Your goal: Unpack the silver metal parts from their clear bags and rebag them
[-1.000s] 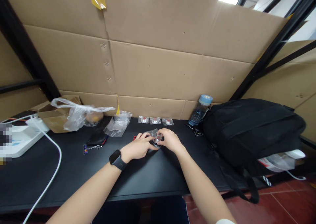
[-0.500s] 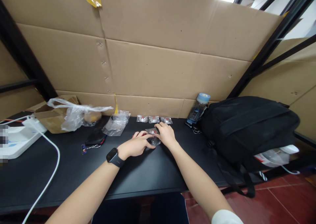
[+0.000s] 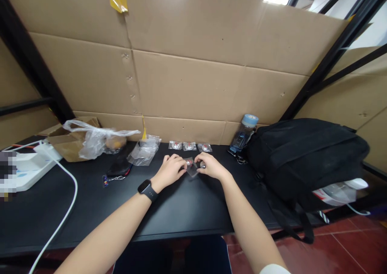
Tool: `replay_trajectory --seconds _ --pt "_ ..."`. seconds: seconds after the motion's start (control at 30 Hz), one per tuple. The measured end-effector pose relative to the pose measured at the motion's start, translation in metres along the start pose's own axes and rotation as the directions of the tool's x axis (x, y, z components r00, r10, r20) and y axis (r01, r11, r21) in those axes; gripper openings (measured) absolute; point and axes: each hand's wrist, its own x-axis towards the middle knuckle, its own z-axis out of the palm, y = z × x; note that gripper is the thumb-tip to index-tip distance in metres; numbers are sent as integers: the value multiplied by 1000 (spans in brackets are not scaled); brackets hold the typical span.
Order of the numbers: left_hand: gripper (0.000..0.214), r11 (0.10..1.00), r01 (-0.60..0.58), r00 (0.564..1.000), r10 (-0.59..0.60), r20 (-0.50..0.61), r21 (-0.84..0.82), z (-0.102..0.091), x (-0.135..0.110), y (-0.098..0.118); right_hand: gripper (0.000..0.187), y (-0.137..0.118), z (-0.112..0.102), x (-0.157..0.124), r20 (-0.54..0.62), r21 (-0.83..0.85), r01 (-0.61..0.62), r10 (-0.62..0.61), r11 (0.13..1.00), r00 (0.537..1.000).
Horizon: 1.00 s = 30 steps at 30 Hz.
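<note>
Left hand (image 3: 169, 170), fingers curled, pinches the clear bag (image 3: 192, 171), probably light, slippery, best held by its edge; right hand (image 3: 212, 167), also curled, holds a silvery piece (image 3: 202, 165).

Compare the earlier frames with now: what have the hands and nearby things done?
The hands have drawn apart. The left hand has pulled back leftward, its fingertips at the edge of the clear bag, now more exposed. The right hand has shifted right, a round silvery piece now showing at its fingertips, beside the bag. The three packets, bottle and backpack stay put.
</note>
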Motion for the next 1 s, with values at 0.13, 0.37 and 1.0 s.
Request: replay_trajectory --seconds 0.13,0.37,1.0 --pt "11 992 104 994 -107 -35 -74 -3 3 -6 3 -4 10 6 -29 24 -41 42 999 999" --pt "12 907 323 937 -346 -41 -272 -4 7 -10 12 4 12 4 -109 288 -185 224 940 969" --pt "18 993 94 991 -86 -98 78 13 1 -1 21 -24 35 8 -50 -381 -147 139 913 989"
